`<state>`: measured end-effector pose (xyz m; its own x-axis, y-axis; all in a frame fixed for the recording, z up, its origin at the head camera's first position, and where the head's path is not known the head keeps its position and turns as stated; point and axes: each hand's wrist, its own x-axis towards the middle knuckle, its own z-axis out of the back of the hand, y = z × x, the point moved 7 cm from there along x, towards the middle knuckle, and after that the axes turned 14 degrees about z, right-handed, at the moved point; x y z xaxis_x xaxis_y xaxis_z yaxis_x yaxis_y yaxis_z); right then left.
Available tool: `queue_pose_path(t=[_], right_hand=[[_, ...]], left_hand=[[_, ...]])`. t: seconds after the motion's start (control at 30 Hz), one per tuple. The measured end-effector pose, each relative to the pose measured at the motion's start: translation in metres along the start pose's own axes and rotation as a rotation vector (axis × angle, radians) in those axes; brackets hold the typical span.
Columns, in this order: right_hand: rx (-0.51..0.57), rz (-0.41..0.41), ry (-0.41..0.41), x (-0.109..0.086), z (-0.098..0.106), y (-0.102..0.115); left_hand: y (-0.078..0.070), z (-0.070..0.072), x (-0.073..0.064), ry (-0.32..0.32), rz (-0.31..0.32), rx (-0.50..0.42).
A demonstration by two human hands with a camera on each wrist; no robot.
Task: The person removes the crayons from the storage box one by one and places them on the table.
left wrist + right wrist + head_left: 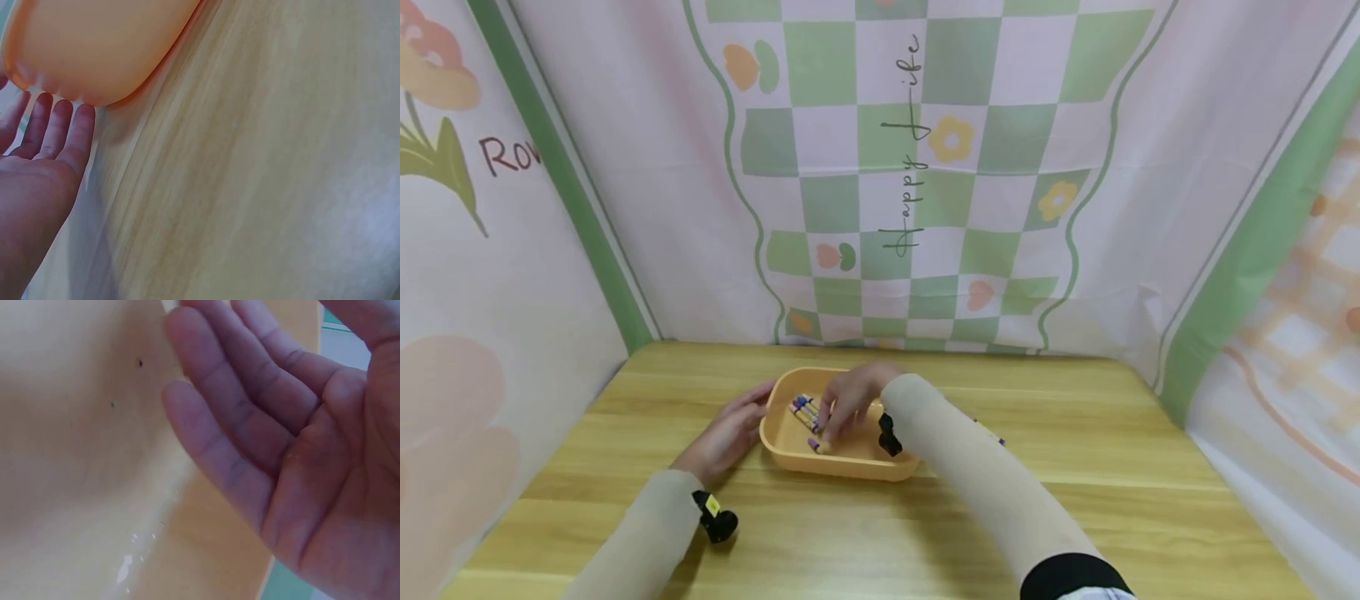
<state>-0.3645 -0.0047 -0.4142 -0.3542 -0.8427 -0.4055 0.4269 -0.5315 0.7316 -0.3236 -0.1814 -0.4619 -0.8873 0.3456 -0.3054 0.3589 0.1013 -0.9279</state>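
Note:
On the table stands a yellow-orange plastic basin (850,468), its outer wall also in the left wrist view. Inside its left part several crayons (805,409) with purple and blue ends lie together, and a single purple-ended crayon (814,445) is nearer the front wall. My right hand (852,398) reaches down into the basin, fingertips at that single crayon; whether they pinch it is hidden. Loosely bent fingers (219,434) show in the right wrist view. My left hand (727,435) rests against the basin's left side, fingers extended along the outer wall (106,50).
Right of the basin, partly behind my right forearm, another slim crayon-like stick (989,431) lies on the wooden table (775,542). Printed curtains (820,142) hang behind the table and at both sides. My sleeves carry small black wrist cameras.

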Motion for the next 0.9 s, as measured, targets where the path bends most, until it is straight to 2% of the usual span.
queue_pose_path(t=[0.2, 0.53, 0.9], right_hand=[[0.015, -0.023, 0.037, 0.005, -0.009, -0.004], [-0.014, 0.000, -0.045, 0.012, -0.016, -0.008], [-0.001, 0.028, -0.038, 0.019, -0.022, -0.015]], left_hand=[[-0.001, 0.000, 0.000, -0.014, 0.002, 0.017], [-0.002, -0.001, -0.001, 0.006, -0.012, 0.016], [-0.001, 0.000, -0.001, -0.003, -0.015, 0.029]])
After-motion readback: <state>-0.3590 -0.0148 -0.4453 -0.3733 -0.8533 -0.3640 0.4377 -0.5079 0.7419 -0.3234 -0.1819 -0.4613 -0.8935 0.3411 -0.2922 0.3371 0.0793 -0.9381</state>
